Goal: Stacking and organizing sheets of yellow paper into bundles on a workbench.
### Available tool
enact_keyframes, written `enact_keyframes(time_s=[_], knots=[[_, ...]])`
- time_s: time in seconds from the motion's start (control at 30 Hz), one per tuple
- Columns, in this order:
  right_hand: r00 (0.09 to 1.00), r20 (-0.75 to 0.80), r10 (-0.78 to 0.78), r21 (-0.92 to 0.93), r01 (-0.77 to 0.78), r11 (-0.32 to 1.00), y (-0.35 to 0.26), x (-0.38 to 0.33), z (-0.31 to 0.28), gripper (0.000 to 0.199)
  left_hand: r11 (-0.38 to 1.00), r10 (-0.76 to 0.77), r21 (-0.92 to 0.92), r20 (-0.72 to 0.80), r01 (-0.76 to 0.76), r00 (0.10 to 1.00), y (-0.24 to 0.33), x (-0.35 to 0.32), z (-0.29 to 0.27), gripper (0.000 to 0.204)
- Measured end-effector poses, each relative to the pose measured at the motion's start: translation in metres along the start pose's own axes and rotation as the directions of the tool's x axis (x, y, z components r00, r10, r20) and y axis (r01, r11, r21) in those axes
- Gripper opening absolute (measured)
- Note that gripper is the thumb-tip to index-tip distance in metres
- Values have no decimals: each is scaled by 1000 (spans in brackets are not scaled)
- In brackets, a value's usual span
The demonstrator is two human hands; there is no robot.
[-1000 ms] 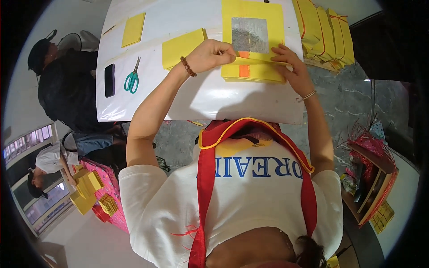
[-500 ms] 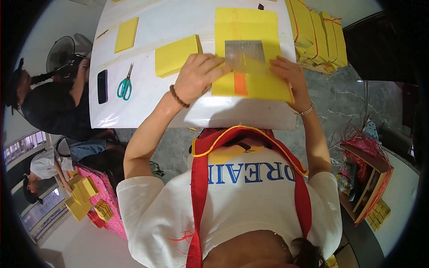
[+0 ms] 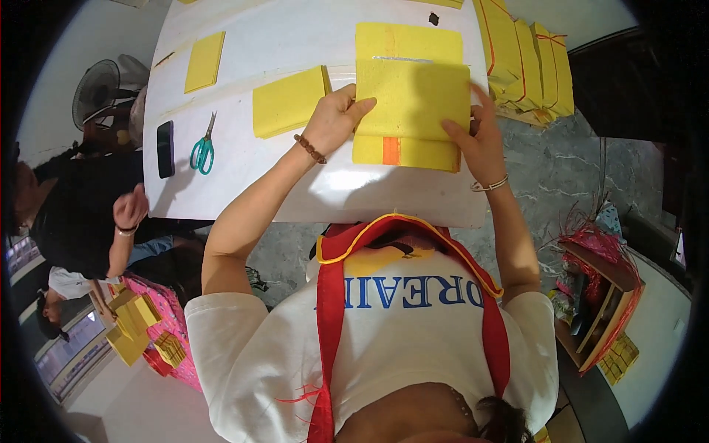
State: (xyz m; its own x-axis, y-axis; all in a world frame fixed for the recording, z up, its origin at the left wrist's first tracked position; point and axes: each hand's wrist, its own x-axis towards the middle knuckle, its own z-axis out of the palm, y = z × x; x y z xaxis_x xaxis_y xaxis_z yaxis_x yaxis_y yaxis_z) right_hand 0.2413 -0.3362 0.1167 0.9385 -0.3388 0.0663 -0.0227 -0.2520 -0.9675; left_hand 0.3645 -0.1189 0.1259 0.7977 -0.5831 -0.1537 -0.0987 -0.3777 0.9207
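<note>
One view only: a wide fisheye camera worn on the head, looking steeply down over the wearer's chest and both forearms, which enter from the lower edge. It faces forward across the white table (image 3: 244, 184), whose straight edges bow near the rim. The table sits close, filling the upper middle; floor and another seated person (image 3: 81, 214) curve along the left.

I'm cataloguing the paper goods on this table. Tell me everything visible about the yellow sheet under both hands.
The yellow sheet looks like thin matte paper, folded over into a rough rectangle. It lies flat on a stack of like sheets showing an orange stripe at its near edge, on the white table. The left hand presses its left edge; the right hand pins its right edge.
</note>
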Motion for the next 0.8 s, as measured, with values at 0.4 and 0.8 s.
enact_keyframes(time_s=[0.4, 0.8], knots=[[997, -6, 83, -120, -83, 989, 5, 5, 0, 42, 961, -201, -192, 6, 198, 980, 9, 5, 3, 35], [1000, -12, 25, -266, -27, 964, 3, 11, 0, 43, 984, -170, 42, -109, 175, 979, 27, 5, -5, 46]])
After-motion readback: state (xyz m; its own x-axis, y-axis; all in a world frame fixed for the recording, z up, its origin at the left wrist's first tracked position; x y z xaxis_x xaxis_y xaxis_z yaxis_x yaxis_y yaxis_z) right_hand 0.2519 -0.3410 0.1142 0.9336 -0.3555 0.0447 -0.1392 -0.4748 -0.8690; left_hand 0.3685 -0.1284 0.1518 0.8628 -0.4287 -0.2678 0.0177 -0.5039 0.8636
